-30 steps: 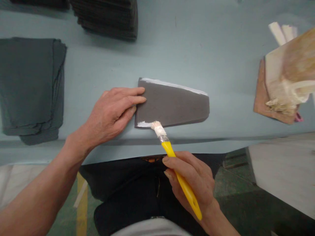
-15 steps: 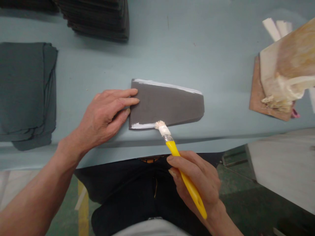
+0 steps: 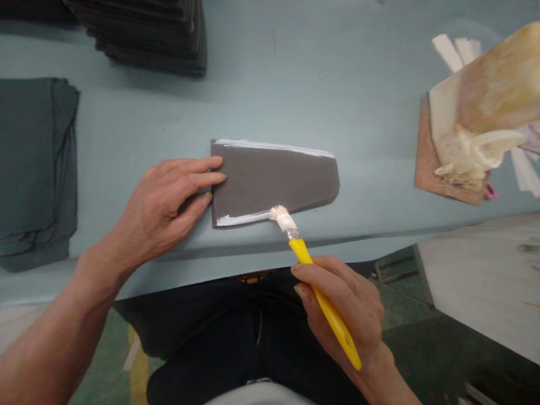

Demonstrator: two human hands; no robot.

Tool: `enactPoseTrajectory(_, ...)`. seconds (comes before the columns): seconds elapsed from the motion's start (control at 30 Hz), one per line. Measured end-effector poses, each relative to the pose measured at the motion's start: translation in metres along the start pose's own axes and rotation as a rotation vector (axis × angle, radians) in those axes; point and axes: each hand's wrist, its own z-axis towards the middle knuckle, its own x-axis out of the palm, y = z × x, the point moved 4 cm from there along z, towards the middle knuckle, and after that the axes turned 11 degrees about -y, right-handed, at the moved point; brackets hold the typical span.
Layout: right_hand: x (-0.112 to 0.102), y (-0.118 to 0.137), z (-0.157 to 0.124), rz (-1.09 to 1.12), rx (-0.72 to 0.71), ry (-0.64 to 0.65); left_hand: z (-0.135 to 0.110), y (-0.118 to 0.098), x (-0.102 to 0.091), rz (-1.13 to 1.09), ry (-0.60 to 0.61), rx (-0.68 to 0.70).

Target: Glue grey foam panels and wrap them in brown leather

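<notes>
A dark grey tapered piece (image 3: 274,177) lies on the table, its wide end to the left. A white strip runs along its far edge, and another covers part of its near edge. My left hand (image 3: 169,197) rests at the wide end, two outstretched fingers on top and the thumb against the side. In my right hand (image 3: 346,304) is a paintbrush (image 3: 301,250) with a yellow handle, gripped between thumb and fingers. Its white-coated bristles touch the near edge, where the white strip ends.
Dark stacked pieces (image 3: 156,39) stand at the back left, and a pile of dark green-grey sheets (image 3: 29,163) lies at the left. To the right, a stained, crusted container (image 3: 485,101) stands on a brown board (image 3: 423,152), near white strips (image 3: 448,53). The table (image 3: 358,101) is light blue.
The brush has moved a little to the right along the near edge, and the white strip there is longer. My left hand stays on the grey piece. The whole view has shifted slightly.
</notes>
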Motion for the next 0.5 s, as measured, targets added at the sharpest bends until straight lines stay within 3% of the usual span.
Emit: enactPoseTrajectory(0.5,-0.018,-0.003,0.021,-0.057,0.043,0.089,-0.002,0.003,0.0,0.03,0.005,-0.032)
